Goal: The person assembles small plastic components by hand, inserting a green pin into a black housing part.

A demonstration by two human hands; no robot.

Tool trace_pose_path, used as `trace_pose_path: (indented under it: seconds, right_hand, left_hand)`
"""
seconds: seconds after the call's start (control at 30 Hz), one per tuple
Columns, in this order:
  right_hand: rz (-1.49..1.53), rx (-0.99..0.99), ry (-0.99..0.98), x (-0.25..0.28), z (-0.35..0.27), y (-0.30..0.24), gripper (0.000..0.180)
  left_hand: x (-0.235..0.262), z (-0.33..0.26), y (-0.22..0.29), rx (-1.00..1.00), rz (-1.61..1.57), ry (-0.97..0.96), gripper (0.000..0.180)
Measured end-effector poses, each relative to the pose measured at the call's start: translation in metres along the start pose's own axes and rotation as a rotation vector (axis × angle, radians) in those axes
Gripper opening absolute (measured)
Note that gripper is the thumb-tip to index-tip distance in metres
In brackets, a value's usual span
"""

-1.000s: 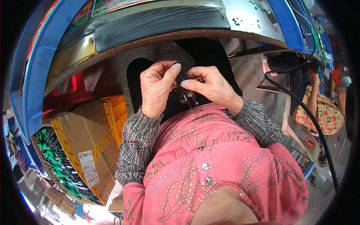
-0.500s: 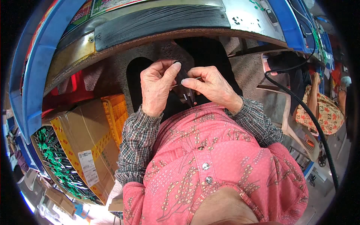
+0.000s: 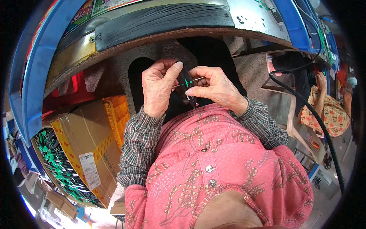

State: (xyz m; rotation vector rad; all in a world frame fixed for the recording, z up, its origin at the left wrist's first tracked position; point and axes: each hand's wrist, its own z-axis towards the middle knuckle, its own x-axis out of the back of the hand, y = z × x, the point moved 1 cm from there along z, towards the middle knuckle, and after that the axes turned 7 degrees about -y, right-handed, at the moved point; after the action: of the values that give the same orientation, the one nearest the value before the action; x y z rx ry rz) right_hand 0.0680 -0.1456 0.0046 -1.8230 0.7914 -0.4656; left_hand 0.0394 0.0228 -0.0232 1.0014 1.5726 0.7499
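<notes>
Left hand (image 3: 158, 89): fingers curled, thumb and forefinger pinching the far end of a small black part (image 3: 187, 84) with a green mark.
Right hand (image 3: 215, 89): grip clenched on the same part's near end and on a thin metal pin (image 3: 198, 79) lying across it.
Where the part is: held in the air between both hands, just far of the chest in the pink shirt (image 3: 217, 171), near the edge of the worktop (image 3: 160, 23).
Handling: it looks light, stiff and narrow, smooth enough to slip; best taken by the ends with the fingertips, as here. The pin looks thin and could easily bend.
Cardboard box (image 3: 82, 145): low at the left, flaps partly shut, contents hidden.
Open box (image 3: 57, 171): left of it, packed with rows of dark parts with green tips.
Black cable (image 3: 312, 118): runs down the right side.
</notes>
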Motion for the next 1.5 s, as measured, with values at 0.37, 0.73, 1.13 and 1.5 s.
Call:
trace_pose_path:
  seconds: [0.37,0.73,1.13,1.5]
  right_hand:
    - [0.11,-0.113,-0.016,0.0,-0.005,-0.001,0.02]
    - [0.189,-0.037,0.065,-0.003,-0.007,0.003,0.014]
    - [0.189,0.03,0.064,-0.003,-0.006,0.002,0.014]
    - [0.226,0.031,0.047,-0.004,-0.006,0.006,0.013]
  left_hand:
    - [0.0,0.0,0.003,0.014,0.019,0.038,0.017]
    - [0.006,-0.008,0.001,-0.047,0.031,0.025,0.027]
    - [-0.002,-0.043,-0.019,0.125,-0.05,-0.137,0.024]
    - [-0.006,-0.044,-0.022,0.07,0.006,-0.071,0.015]
